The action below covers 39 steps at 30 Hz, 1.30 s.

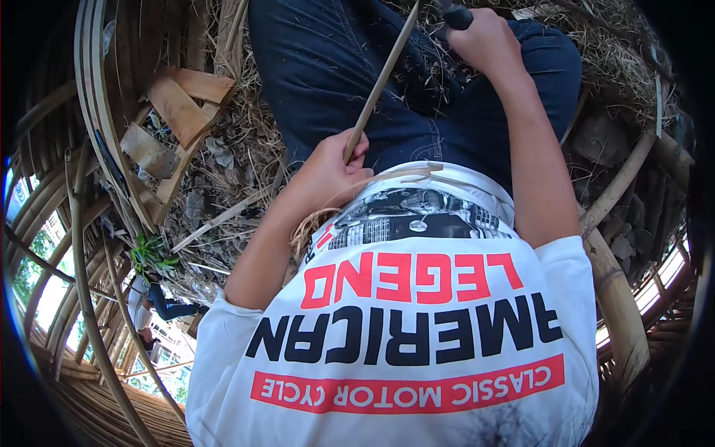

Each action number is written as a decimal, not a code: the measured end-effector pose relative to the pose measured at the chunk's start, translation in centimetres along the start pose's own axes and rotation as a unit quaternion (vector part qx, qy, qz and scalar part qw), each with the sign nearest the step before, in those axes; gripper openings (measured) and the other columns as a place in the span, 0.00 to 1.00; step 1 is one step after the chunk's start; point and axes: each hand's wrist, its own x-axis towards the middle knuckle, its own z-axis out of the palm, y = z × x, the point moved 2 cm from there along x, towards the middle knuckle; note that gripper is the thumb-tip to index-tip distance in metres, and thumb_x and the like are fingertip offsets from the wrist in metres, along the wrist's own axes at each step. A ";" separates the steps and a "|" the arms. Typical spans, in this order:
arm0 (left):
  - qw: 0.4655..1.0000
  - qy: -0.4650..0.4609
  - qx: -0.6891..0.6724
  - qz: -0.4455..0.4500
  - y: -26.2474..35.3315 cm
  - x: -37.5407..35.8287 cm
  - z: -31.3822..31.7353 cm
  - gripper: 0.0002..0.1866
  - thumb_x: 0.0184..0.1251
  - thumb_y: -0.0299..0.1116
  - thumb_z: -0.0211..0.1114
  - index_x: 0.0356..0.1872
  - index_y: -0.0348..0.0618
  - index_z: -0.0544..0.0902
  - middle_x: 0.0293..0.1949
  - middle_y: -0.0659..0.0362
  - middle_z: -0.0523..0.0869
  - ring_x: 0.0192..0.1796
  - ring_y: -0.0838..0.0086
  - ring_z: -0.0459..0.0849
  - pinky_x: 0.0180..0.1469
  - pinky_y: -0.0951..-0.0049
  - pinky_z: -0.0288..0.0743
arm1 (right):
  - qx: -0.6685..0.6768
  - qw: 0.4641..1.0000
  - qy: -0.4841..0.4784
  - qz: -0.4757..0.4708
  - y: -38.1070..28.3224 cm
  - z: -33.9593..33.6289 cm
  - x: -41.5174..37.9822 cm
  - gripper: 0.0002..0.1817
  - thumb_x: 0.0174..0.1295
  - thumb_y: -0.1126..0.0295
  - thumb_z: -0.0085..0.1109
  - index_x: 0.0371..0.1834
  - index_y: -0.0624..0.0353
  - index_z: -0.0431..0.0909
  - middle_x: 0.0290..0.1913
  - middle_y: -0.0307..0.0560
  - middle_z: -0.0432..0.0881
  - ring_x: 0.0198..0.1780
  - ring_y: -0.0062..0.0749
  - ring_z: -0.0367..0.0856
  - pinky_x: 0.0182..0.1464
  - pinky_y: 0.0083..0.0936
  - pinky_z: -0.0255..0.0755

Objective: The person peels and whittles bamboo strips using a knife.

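My left hand [333, 170] is closed around the lower end of a long, thin bamboo strip [383, 74], near my waist. The strip slants up and away over my lap and leaves the top of the view. Higher up on the right, my right hand [485, 43] grips a knife by its black handle [459, 17]. Only a bit of grey metal shows past the handle; the rest of the blade is cut off by the frame edge. Thin pale shavings [413, 171] lie across my shirt hem, and small bits are scattered over my jeans [313, 67].
Cut wooden pieces [179, 108] and curved bamboo strips [93, 97] lie to the left. Dry straw [618, 59] covers the ground at upper right, near thick bamboo poles [614, 298]. Another person [141, 298] is far off at lower left, beyond a green plant [151, 253].
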 end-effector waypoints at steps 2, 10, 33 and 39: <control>1.000 0.011 0.012 -0.002 0.7 -0.3 0.0 0.15 0.55 0.21 0.65 0.32 0.44 0.65 0.20 0.71 0.61 0.24 0.89 0.57 0.29 0.83 0.55 | 0.045 0.999 -0.004 0.011 -0.2 -0.9 0.5 0.17 0.51 0.55 0.59 0.37 0.54 0.85 0.37 0.59 0.86 0.44 0.56 0.84 0.48 0.45 0.77; 1.000 0.000 0.012 -0.022 0.3 -0.5 -0.3 0.15 0.54 0.22 0.66 0.33 0.42 0.66 0.22 0.70 0.62 0.25 0.87 0.59 0.30 0.82 0.58 | 0.025 1.000 -0.011 0.007 0.0 -0.7 0.9 0.18 0.47 0.59 0.59 0.40 0.54 0.86 0.40 0.58 0.86 0.46 0.53 0.85 0.52 0.44 0.77; 0.999 -0.005 -0.023 0.022 0.0 1.7 -0.4 0.17 0.56 0.26 0.71 0.30 0.46 0.66 0.22 0.71 0.66 0.25 0.88 0.63 0.27 0.81 0.58 | 0.302 0.949 0.065 0.055 3.0 -1.6 1.8 0.21 0.50 0.52 0.66 0.35 0.60 0.84 0.32 0.60 0.85 0.40 0.51 0.86 0.45 0.40 0.77; 0.991 0.015 -0.126 -0.044 1.3 2.2 -0.2 0.16 0.58 0.30 0.73 0.29 0.48 0.69 0.22 0.71 0.68 0.22 0.88 0.65 0.22 0.80 0.58 | 0.429 0.902 0.046 -0.024 1.4 -0.9 -4.2 0.29 0.55 0.42 0.64 0.30 0.64 0.82 0.22 0.53 0.82 0.28 0.43 0.84 0.35 0.34 0.75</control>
